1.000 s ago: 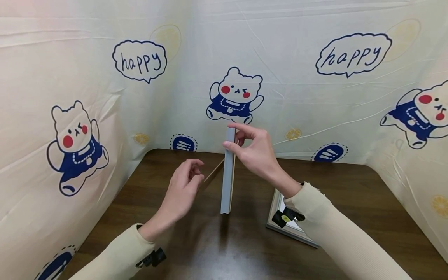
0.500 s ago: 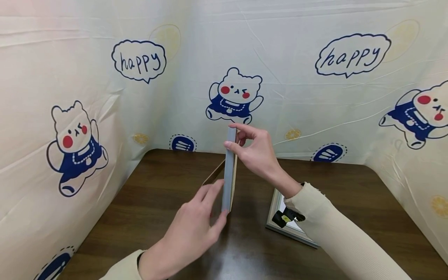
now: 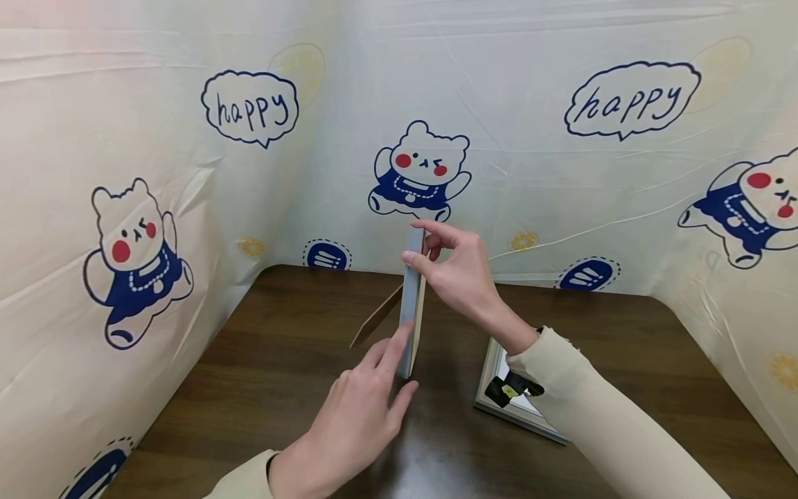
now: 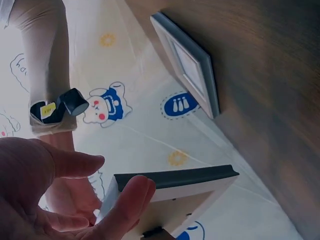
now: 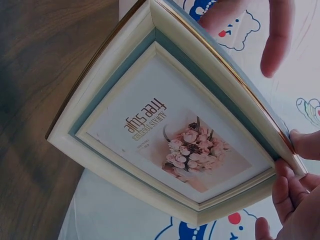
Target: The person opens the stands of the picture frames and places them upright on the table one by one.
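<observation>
A picture frame [image 3: 409, 291] with a grey-blue edge stands nearly upright on the table, seen edge-on in the head view. Its front [image 5: 112, 70], cream with a teal inner band, holds a print of pink flowers in the right wrist view. A thin support leg [image 3: 377, 319] sticks out behind it to the left. My right hand [image 3: 458, 267] pinches the frame's top end between thumb and fingers. Low on the near edge, my left hand [image 3: 355, 416] has its fingers extended, the index finger at the frame's side and the thumb apart from it.
A second picture frame [image 3: 520, 423] lies on the dark wooden table [image 3: 268, 346] at the right, partly hidden under the right forearm. Printed cloth walls [image 3: 530, 173] enclose the table at the back and both sides. Each wrist wears a small camera, the right one [image 3: 511, 388] showing.
My left hand has come from the frame's left side toward its near lower edge, then slid slightly right. The support leg has swung farther out. The right hand keeps its grip, shifting slightly right.
</observation>
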A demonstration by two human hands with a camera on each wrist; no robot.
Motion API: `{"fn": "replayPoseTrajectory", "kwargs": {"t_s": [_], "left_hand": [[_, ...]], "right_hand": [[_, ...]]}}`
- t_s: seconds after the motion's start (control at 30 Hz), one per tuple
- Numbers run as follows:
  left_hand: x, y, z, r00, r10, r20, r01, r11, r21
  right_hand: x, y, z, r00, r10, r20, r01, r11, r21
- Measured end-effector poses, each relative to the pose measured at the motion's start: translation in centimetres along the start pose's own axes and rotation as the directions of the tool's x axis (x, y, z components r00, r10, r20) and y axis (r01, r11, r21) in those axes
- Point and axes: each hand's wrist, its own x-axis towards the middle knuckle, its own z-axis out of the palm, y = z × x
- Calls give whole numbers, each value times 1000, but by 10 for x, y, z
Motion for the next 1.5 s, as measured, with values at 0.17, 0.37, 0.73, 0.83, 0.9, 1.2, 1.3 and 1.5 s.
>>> {"fn": "replayPoseTrajectory", "kwargs": {"t_s": [0.17, 0.37, 0.73, 0.83, 0.9, 1.2, 1.3, 1.5], "left_hand": [[2, -2, 3, 1000, -5, -4, 5, 1000, 2], [4, -5, 7, 1000, -22, -7, 22, 1000, -20], [8, -8, 10, 999, -29, -16, 29, 999, -38], [9, -8, 10, 999, -33, -14, 33, 999, -36], [10, -9, 11, 999, -33, -16, 33, 999, -35], [13, -10, 12, 999, -15, -41, 13, 999, -34], [14, -11, 11, 999, -15, -40, 13, 999, -31], [14, -11, 11, 999, -10, -43, 9, 1000, -26]], "right_hand": [[1, 0, 0, 1000, -6, -9, 6, 1000, 0], [2, -1, 0, 1000, -10, -20, 10, 1000, -10], [4, -4, 0, 1000, -17, -22, 16, 999, -47], [5, -4, 1, 1000, -19, -21, 18, 999, -49], [5, -4, 1, 1000, -18, -21, 17, 999, -50], [4, -7, 2, 1000, -3, -25, 2, 999, -48], [4, -7, 2, 1000, -8, -27, 6, 999, -51], [4, -6, 4, 1000, -3, -20, 2, 997, -71]]}}
